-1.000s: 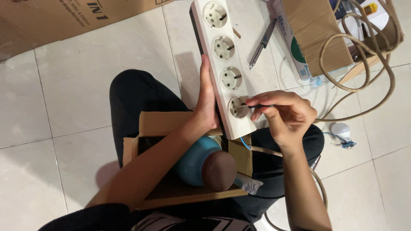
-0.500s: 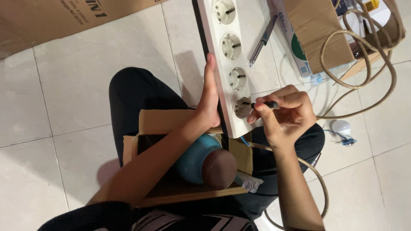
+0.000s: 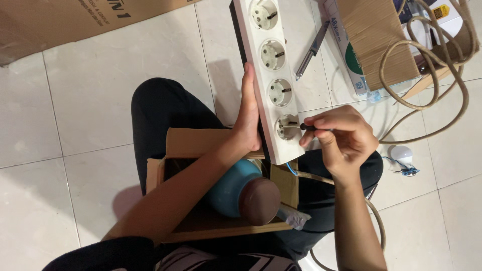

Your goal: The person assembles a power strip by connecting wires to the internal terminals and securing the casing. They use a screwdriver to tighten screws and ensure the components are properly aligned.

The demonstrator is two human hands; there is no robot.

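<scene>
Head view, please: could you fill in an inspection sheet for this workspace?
Surface: pale tiled floor.
Job's things: white four-socket power strip, its end over the lap; screwdriver tip at the nearest socket.
Clutter: open box on the lap with a teal bottle; a tool; a bulb.
Grippers: left hand steadies the strip's edge; right hand grips the screwdriver.
Cables: beige cable looped on the floor; blue wire at the strip's end.
Surroundings: cardboard boxes along the top.
</scene>
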